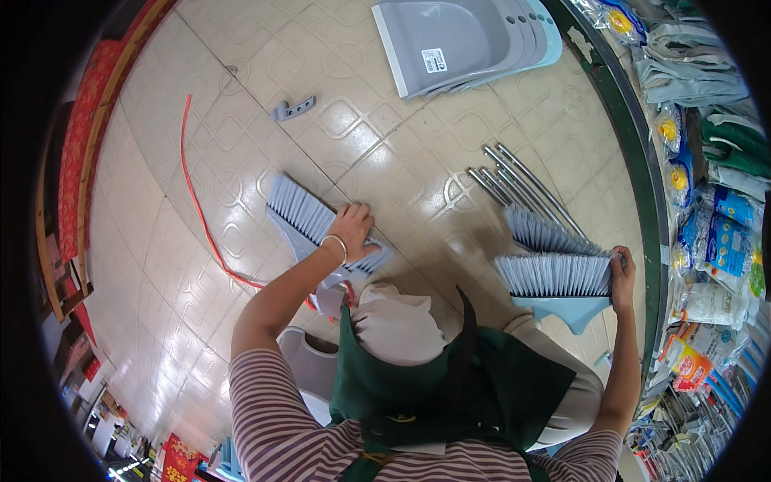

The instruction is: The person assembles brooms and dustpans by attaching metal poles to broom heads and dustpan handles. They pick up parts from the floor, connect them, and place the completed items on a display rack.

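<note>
My left hand (353,231), with a bracelet at its wrist, is curled over the lower right end of a grey broom head (301,210) at floor level, left of my knee. My right hand (622,277) grips the right end of a light blue broom head (556,277), its pale bristles pointing away from me. Just beyond lies another grey-bristled broom head (542,230), partly covered by the blue one. Several metal tubes (522,181) lie side by side on the floor behind it.
Stacked grey and pale blue dustpans (466,40) sit at the far right. A small grey plastic piece (294,108) and a long red strap (197,205) lie on the tiled floor (161,241). Shelves of packaged goods (715,233) line the right side. Another grey plastic item (305,357) is beside my left leg.
</note>
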`<state>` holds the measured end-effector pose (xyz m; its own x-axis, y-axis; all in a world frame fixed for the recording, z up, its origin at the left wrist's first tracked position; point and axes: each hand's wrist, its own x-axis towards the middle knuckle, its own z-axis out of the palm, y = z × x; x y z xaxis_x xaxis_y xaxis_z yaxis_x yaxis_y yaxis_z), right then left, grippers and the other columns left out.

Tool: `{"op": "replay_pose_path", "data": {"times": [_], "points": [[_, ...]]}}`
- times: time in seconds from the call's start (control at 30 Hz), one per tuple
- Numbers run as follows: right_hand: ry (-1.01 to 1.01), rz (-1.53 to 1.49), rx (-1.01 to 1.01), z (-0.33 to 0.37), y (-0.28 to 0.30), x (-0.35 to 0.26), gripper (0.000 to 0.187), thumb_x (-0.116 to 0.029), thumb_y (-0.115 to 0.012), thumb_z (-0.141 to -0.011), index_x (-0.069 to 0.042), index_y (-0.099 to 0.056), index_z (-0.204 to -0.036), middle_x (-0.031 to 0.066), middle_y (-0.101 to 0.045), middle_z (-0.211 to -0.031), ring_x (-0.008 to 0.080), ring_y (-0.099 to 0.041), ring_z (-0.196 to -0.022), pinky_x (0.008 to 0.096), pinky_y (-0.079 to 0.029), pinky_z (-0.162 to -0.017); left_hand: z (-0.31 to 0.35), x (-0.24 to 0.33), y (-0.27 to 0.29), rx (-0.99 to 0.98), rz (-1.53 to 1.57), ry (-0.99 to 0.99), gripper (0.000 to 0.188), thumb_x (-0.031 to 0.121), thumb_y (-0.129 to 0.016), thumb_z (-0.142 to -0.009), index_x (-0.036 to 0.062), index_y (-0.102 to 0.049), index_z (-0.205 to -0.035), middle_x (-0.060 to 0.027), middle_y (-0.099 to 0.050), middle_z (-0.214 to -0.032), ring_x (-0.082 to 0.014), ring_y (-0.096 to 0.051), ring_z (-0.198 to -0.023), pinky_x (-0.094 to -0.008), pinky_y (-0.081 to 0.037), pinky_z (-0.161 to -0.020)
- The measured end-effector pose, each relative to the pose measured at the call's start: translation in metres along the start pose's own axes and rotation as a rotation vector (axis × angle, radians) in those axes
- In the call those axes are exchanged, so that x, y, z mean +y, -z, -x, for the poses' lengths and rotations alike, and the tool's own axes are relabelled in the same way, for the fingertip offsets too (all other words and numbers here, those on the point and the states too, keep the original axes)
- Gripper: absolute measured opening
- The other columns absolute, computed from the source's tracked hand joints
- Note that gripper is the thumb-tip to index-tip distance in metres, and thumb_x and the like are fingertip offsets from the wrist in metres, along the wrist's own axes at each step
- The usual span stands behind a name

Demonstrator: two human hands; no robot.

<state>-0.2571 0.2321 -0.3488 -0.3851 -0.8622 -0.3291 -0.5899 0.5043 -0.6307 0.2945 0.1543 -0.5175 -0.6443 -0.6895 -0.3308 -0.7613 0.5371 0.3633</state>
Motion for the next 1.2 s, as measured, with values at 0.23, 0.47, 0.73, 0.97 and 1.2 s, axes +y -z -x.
{"op": "replay_pose_path", "data": {"times": [0.23, 0.47, 0.73, 0.97, 1.2], "points": [[0.035, 0.001, 0.001, -0.007, 0.004, 0.009, 0.012, -0.013, -0.048, -0.091, -0.002, -0.053, -0.095, -0.0009, -0.047, -0.081, 0.0068, -0.04, -0.075, 0.021, -0.035, -0.068, 0.027, -0.022, 0.004, 0.039, 0.06, -0.201, 0.069, 0.053, -0.07, -0.063, 0.0039, -0.052, -0.109, -0.0123, -0.054, -0.105, -0.0288, -0.048, -0.106, -0.0434, -0.033, -0.097], [0.001, -0.017, -0.03, -0.012, -0.002, -0.006, 0.013, -0.015, -0.048, -0.092, -0.003, -0.051, -0.094, -0.0026, -0.042, -0.08, 0.0068, -0.034, -0.071, 0.0207, -0.031, -0.064, 0.029, -0.041, -0.002, -0.158, -0.133, -0.379, 0.08, 0.056, -0.073, -0.055, 0.0031, -0.051, -0.111, -0.0101, -0.053, -0.104, -0.0273, -0.048, -0.102, -0.0396, -0.034, -0.093], [0.087, -0.006, 0.045, -0.015, -0.003, -0.004, 0.015, -0.016, -0.049, -0.092, -0.002, -0.052, -0.098, -0.001, -0.044, -0.084, 0.0076, -0.036, -0.074, 0.0208, -0.032, -0.067, 0.037, -0.046, -0.027, -0.079, -0.095, -0.313, 0.048, 0.038, -0.07, -0.069, 0.0059, -0.057, -0.102, -0.008, -0.055, -0.1, -0.0243, -0.05, -0.1, -0.0387, -0.036, -0.094], [0.074, 0.002, 0.012, -0.016, -0.002, -0.007, 0.016, -0.017, -0.049, -0.093, -0.002, -0.052, -0.098, -0.0022, -0.044, -0.084, 0.0062, -0.035, -0.074, 0.0199, -0.031, -0.067, 0.061, 0.005, 0.022, 0.1, 0.045, 0.106, 0.077, 0.045, -0.07, -0.067, 0.0077, -0.041, -0.127, -0.015, -0.038, -0.132, -0.0298, -0.033, -0.127, -0.0558, -0.022, -0.103], [0.034, 0.028, -0.014, -0.023, 0.001, -0.006, 0.018, -0.017, -0.05, -0.092, -0.002, -0.052, -0.101, 0.0004, -0.048, -0.09, 0.0094, -0.04, -0.081, 0.0216, -0.033, -0.076, 0.058, 0.022, -0.046, -0.026, -0.017, 0.068, 0.045, 0.026, -0.057, -0.08, 0.0075, -0.044, -0.119, -0.0147, -0.045, -0.121, -0.0302, -0.042, -0.116, -0.0503, -0.032, -0.097]]}}
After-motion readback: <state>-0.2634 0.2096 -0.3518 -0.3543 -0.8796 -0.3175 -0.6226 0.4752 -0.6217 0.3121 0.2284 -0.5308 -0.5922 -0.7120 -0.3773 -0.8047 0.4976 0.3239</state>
